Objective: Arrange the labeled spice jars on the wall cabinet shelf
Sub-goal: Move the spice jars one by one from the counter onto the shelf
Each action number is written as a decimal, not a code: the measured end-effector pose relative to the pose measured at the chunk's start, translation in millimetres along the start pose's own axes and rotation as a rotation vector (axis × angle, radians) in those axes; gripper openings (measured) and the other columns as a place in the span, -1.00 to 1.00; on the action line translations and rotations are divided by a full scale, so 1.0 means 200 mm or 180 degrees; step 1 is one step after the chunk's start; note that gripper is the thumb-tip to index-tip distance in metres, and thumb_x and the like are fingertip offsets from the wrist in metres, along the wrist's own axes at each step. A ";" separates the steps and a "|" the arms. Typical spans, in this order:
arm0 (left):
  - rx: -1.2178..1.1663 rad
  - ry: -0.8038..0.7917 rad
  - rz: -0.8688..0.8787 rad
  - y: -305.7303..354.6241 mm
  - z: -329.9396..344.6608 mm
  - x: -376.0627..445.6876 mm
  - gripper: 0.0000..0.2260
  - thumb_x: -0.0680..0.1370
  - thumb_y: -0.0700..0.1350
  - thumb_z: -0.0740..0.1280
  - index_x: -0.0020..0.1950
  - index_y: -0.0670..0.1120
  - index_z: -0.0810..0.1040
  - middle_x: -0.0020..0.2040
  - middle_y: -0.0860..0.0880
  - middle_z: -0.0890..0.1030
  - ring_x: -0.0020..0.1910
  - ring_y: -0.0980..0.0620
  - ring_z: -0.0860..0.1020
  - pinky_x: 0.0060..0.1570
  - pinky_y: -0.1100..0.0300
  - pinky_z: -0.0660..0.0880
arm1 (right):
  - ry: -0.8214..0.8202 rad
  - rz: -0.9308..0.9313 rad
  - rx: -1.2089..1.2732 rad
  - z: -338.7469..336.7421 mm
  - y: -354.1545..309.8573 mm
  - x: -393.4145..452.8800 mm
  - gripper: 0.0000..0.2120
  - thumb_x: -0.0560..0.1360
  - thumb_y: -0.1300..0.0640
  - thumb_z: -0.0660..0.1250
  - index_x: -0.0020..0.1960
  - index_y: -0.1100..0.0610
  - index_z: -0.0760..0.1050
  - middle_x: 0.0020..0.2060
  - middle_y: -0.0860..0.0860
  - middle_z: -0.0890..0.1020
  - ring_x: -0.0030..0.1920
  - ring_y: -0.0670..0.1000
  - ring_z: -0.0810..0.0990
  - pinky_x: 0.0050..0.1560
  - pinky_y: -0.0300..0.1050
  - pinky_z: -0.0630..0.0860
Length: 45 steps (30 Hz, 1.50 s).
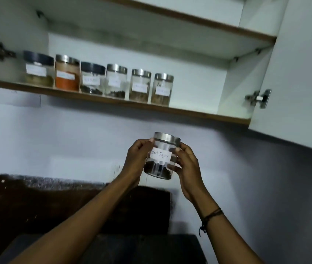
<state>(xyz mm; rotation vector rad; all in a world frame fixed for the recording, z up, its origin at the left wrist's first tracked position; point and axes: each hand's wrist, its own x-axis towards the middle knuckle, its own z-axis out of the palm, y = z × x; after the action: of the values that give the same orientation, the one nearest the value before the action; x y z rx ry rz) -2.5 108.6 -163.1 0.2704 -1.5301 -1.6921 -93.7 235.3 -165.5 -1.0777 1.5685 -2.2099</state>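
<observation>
I hold a clear glass jar (161,159) with a steel lid and a white label reading "Black Pepper" in both hands, below the cabinet. My left hand (136,159) grips its left side and my right hand (187,166) grips its right side. Dark peppercorns lie at its bottom. On the wall cabinet shelf (199,111) several labeled spice jars stand in a row from the left: a dark-lidded jar (38,70), an orange powder jar (67,73), another dark-lidded jar (92,79), then steel-lidded jars ending with the rightmost jar (162,89).
The shelf's right part, beyond the last jar, holds nothing. An open cabinet door (300,73) with a hinge (259,98) hangs at the right. An upper shelf (189,18) sits above. A dark countertop (56,197) lies below against the white wall.
</observation>
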 end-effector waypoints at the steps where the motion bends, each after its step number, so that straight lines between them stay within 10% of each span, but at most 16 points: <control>1: 0.0024 0.0004 0.0122 0.06 0.02 0.02 -0.79 0.59 0.09 0.31 0.04 -0.05 0.57 -0.03 -0.05 0.69 -0.11 0.04 0.64 -0.26 0.21 0.58 | 0.0072 -0.0105 0.0000 0.01 -0.06 0.03 -0.79 0.59 0.03 0.27 0.21 -0.04 0.52 0.07 -0.02 0.68 0.04 0.00 0.67 -0.06 -0.13 0.60; 11: 0.0238 -0.0031 0.1005 0.51 0.19 0.22 -0.80 0.61 0.09 0.29 0.00 -0.01 0.61 -0.16 0.03 0.69 -0.17 0.11 0.65 -0.23 0.23 0.62 | 0.0897 -0.1120 -0.0274 0.11 -0.43 0.25 -0.88 0.54 -0.04 0.34 -0.04 -0.01 0.56 -0.10 -0.08 0.68 -0.04 -0.05 0.68 -0.05 -0.07 0.67; 19: 0.0365 0.0002 0.1284 0.68 0.33 0.42 -0.80 0.57 -0.05 0.32 0.13 -0.02 0.65 0.00 -0.01 0.68 0.00 -0.02 0.64 -0.05 0.05 0.60 | 0.0694 -0.1514 -0.1176 0.05 -0.61 0.41 -0.49 0.38 -0.03 0.33 0.33 -0.09 0.41 0.15 -0.11 0.49 0.06 -0.10 0.56 -0.09 -0.26 0.52; 25: 0.0548 0.0120 0.1096 0.73 0.47 0.67 -0.77 0.54 -0.17 0.35 0.18 -0.12 0.64 0.16 -0.09 0.66 0.16 -0.07 0.62 0.22 -0.02 0.55 | 0.0884 -0.1538 -0.1890 0.03 -0.69 0.68 -0.57 0.47 0.19 0.32 0.31 -0.04 0.41 0.12 0.04 0.49 0.02 0.08 0.57 -0.02 -0.08 0.54; 31: 0.0919 0.0028 0.1135 0.66 0.58 0.83 -0.66 0.50 -0.33 0.29 0.25 -0.12 0.56 0.18 -0.06 0.64 0.03 0.05 0.59 -0.25 0.41 0.53 | 0.1193 -0.1069 -0.2090 -0.03 -0.65 0.93 -0.71 0.50 0.27 0.28 0.21 0.14 0.40 0.15 0.10 0.59 -0.02 0.07 0.52 -0.04 -0.10 0.45; 38: 0.1648 -0.0161 0.1025 0.54 0.63 0.98 -0.58 0.48 -0.29 0.34 0.35 -0.19 0.49 0.24 -0.18 0.59 0.19 -0.16 0.58 0.13 -0.12 0.59 | 0.0699 -0.0889 -0.2667 -0.12 -0.55 1.13 -0.75 0.52 0.31 0.28 0.19 0.23 0.40 0.16 0.17 0.57 0.12 0.17 0.54 -0.06 -0.16 0.39; 45: 0.2286 -0.0358 0.0877 0.53 0.64 1.04 -0.69 0.49 -0.27 0.32 0.23 -0.23 0.48 0.15 -0.22 0.58 0.11 -0.20 0.59 0.12 -0.11 0.58 | 0.0494 -0.0781 -0.3044 -0.15 -0.49 1.22 -0.69 0.49 0.21 0.38 0.19 0.22 0.42 0.14 0.19 0.59 0.11 0.20 0.58 -0.10 -0.15 0.40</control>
<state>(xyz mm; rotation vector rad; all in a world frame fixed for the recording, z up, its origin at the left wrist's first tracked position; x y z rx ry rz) -173.8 67.4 36.3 0.3148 -2.1124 -0.9111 -263.8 159.1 22.8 -1.3749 2.8156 -1.6485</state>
